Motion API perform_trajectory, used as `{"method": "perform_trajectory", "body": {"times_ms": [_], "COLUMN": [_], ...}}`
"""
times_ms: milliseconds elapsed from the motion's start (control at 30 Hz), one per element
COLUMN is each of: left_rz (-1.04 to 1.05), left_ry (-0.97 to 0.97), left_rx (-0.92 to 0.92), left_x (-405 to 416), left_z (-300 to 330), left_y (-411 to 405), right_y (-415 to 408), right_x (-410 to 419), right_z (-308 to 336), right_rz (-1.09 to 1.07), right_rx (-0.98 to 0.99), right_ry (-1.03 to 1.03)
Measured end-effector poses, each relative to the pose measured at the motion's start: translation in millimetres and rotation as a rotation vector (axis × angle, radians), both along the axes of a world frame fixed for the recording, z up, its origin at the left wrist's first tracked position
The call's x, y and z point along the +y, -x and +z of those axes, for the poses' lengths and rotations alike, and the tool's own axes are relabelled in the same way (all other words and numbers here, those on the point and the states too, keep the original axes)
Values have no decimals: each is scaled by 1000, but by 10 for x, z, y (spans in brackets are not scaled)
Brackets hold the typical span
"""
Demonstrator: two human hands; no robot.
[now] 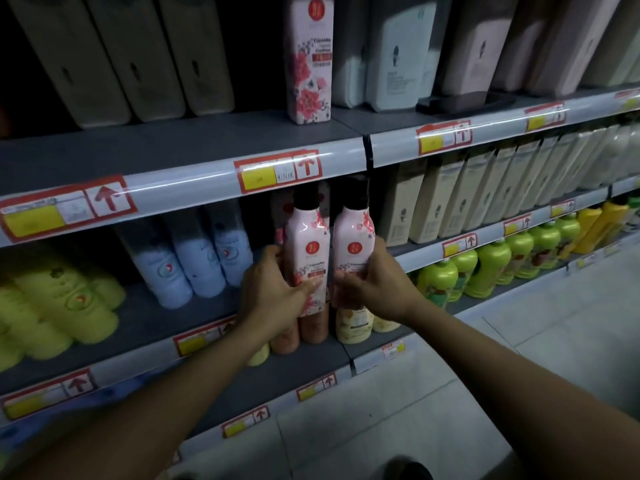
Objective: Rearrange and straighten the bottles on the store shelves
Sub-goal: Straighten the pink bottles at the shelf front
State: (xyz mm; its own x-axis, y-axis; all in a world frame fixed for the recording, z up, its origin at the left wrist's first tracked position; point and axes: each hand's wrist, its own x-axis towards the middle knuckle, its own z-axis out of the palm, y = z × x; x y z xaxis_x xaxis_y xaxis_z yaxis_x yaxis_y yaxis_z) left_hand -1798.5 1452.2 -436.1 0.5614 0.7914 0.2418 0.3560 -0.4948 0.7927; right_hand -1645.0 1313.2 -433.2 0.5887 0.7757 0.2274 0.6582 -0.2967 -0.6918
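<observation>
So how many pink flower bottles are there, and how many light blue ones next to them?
Pink flower bottles in the hands: 2, one in the left hand at, one in the right hand at
Tall pink flower bottle on the shelf above: 1
Light blue bottles: 3
Total: 6

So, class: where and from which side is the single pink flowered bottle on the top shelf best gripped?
Grip the pink flowered bottle around its tall, flat-sided lower body, coming from the front. It stands upright at the shelf edge with open gaps on both sides, so fingers can probably wrap its narrow sides. Its top is out of frame, so the cap is no option to judge.
</observation>
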Motion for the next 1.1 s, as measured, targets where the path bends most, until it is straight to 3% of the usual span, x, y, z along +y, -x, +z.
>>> {"method": "perform_trajectory", "body": {"times_ms": [367,800,1100], "left_rz": [43,137,176], "left_ry": [-24,-12,-85], "left_rx": [-55,-92,-115], "left_x": [186,363,420], "left_z": [119,-38,-279], "left_y": [-243,-345,-424], "right_y": [-275,-145,-139], "right_x": [231,638,797], "right_z": [87,59,-102], "right_rz": [-52,-362,-308], "right_rx": [166,23,2], "right_ry": [-18,-103,-90]}}
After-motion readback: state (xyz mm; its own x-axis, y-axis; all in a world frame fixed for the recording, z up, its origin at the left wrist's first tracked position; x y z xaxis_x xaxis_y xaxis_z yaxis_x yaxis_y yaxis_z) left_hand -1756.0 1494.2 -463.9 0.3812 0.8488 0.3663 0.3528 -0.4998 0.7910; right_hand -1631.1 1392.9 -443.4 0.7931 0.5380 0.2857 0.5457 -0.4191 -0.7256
